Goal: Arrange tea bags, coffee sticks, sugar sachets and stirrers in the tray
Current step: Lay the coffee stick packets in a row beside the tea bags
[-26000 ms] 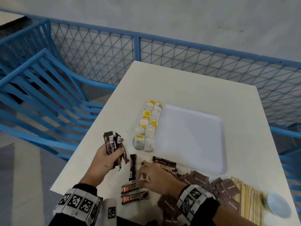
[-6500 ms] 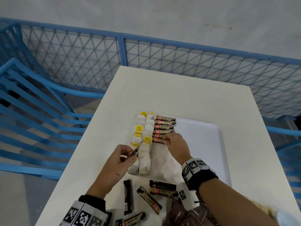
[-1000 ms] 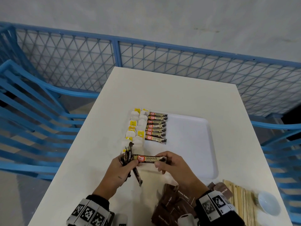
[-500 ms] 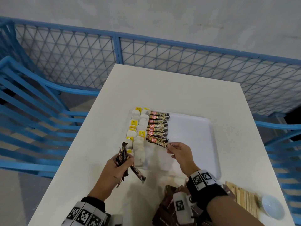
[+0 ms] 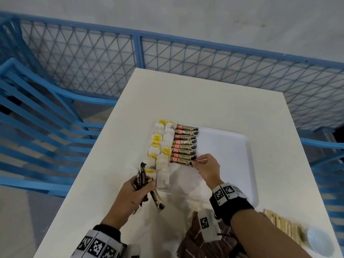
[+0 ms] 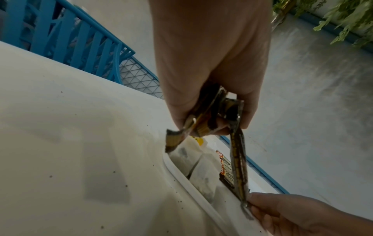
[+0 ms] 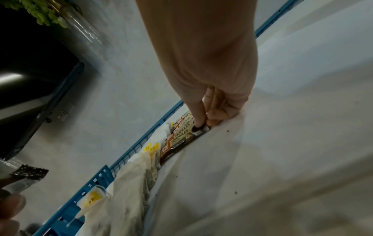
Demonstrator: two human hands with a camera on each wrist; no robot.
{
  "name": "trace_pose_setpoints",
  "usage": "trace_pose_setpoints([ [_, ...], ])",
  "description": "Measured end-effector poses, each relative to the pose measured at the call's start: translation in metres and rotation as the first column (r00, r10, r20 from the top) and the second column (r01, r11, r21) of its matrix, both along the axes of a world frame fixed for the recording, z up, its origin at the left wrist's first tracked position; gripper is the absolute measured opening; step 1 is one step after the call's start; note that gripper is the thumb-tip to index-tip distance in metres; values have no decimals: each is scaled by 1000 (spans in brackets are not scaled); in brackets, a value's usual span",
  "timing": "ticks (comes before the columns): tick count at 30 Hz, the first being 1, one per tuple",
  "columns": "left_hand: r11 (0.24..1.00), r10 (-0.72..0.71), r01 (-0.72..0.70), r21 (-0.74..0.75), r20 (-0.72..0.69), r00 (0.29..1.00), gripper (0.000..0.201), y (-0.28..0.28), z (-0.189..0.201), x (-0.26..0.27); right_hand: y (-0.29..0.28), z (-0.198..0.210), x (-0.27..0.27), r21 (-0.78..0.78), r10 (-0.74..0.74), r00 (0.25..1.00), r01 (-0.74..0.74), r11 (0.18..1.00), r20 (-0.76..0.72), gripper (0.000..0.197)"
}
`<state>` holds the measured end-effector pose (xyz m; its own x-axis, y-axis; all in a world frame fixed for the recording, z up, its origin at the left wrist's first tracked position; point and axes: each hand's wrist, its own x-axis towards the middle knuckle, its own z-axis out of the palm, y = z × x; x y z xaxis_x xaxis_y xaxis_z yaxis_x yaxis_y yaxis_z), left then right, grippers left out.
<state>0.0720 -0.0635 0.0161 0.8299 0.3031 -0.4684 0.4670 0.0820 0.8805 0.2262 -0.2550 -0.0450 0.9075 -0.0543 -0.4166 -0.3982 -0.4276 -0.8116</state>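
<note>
Right grip [image 5: 205, 167] pinching the right end of a coffee stick [image 5: 181, 160] lying crosswise in the tray [image 5: 232, 146], left grip [image 5: 136, 190] clutching a bundle of sticks [image 5: 142, 178]

A white rectangular table [image 5: 214, 101] stands against a blue metal railing [image 5: 137, 51] with diamond-pattern wire mesh, backed by a pale grey wall [image 5: 186, 13]. To the left, blue slatted bars [image 5: 37, 112] run diagonally above a grey floor [image 5: 16, 220]. A small white bowl [image 5: 320, 241] sits at the table's near right corner. Small dark specks [image 6: 114, 172] dot the tabletop in the left wrist view, where green foliage [image 6: 343, 20] hangs at the upper right. In the right wrist view, more greenery [image 7: 40, 14] appears at the upper left above a dark surface [image 7: 30, 67].
</note>
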Motion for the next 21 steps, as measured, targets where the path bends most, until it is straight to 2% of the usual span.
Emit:
trace_pose_setpoints([
  [6, 999, 35, -34, -43, 26, 999, 10, -2, 2, 6, 1, 7, -5, -28, 21, 998, -19, 999, 67, 28],
  [9, 996, 70, -66, -63, 66, 995, 11, -4, 3, 9, 6, 21, -19, -109, 133, 973, -114, 987, 187, 21],
  [11, 992, 96, -89, -86, 89, 991, 10, -6, 5, 11, 12, 34, -33, -94, 266, 949, -254, 963, 166, 11],
  [12, 990, 107, -96, -106, 103, 989, 9, -8, 8, 11, 15, 42, -40, -42, 349, 931, -347, 937, 108, 11],
  [14, 983, 125, -106, -147, 121, 985, 10, -10, 11, 11, 20, 58, -54, 148, 512, 857, -501, 853, -47, 23],
  [16, 980, 141, -118, -160, 140, 980, 18, -10, 9, 11, 22, 69, -64, 327, 616, 772, -548, 770, -155, 30],
  [17, 979, 148, -124, -162, 148, 978, 22, -10, 9, 10, 21, 71, -68, 396, 644, 744, -546, 738, -176, 26],
  [19, 978, 153, -128, -167, 149, 977, 24, -10, 10, 9, 20, 71, -72, 490, 656, 736, -516, 703, -167, 10],
  [21, 978, 151, -127, -165, 144, 978, 22, -10, 11, 8, 19, 66, -73, 544, 602, 783, -442, 714, -154, 9],
])
